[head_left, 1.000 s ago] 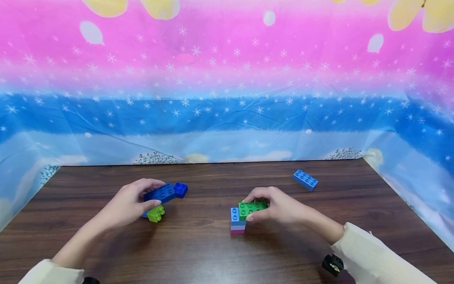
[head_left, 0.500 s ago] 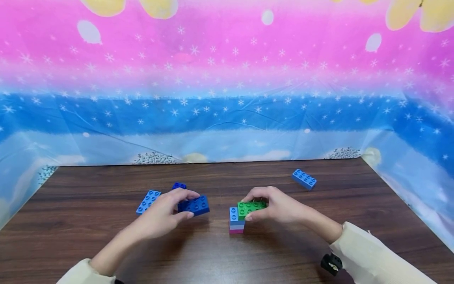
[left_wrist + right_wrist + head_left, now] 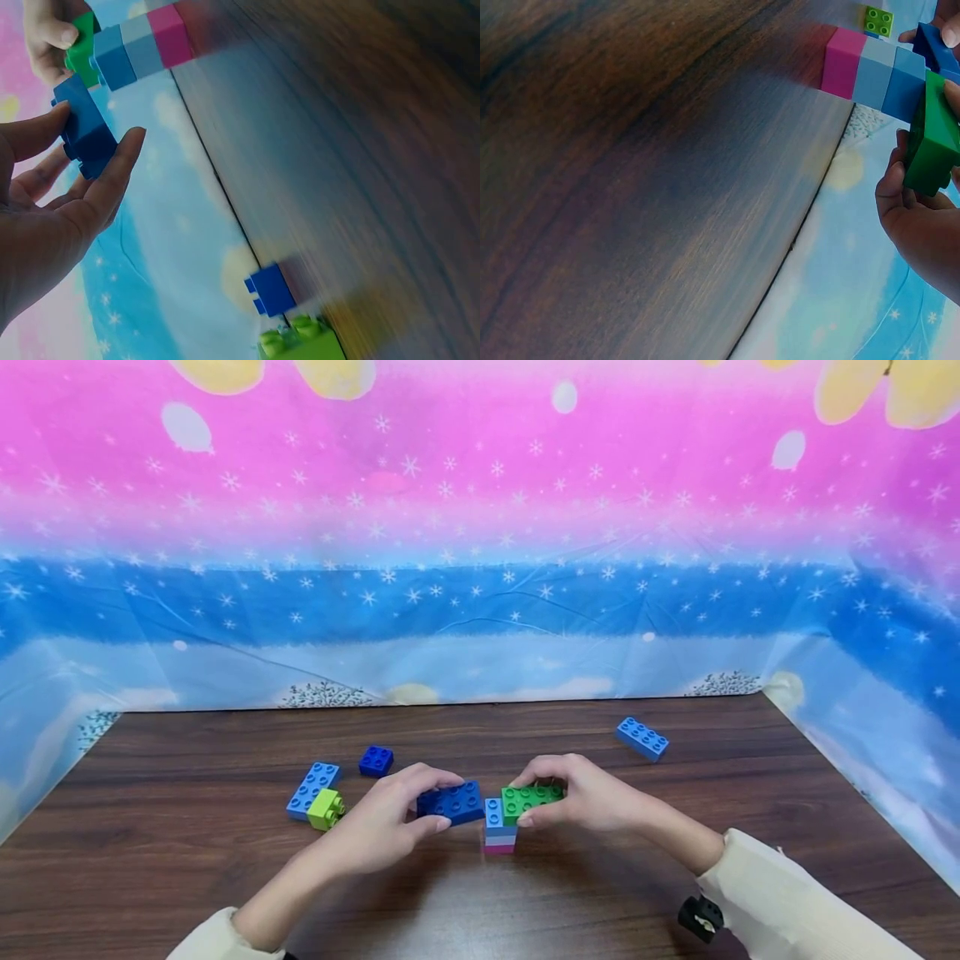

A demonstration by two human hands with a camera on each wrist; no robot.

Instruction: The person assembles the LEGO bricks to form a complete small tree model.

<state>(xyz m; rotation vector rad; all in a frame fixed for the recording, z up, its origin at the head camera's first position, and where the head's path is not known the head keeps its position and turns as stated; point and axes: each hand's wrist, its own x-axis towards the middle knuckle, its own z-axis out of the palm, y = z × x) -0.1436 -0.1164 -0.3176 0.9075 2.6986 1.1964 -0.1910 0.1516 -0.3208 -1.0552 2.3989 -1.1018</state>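
Note:
Between thumb and fingers my left hand (image 3: 385,821) pinches a dark blue toy building brick (image 3: 459,803), raised off the table just left of a small stack. That stack has a pink brick (image 3: 172,35) at the bottom, a pale blue-grey brick (image 3: 142,49) in the middle and a light blue brick (image 3: 493,812) on top. My right hand (image 3: 588,797) grips a green brick (image 3: 531,802) by its long sides. The green brick overlaps the stack's right part and sticks out to the right; in the right wrist view it meets the light blue brick.
On the left lies a light blue brick (image 3: 312,787), with a lime green brick (image 3: 326,810) at its near end. A small blue brick (image 3: 376,761) sits behind my left hand. Another light blue brick (image 3: 642,738) is at the back right of the wooden table (image 3: 187,777).
My left hand has carried the dark blue brick rightward from above the left bricks to beside the stack. The right hand has kept its grip on the green brick in place.

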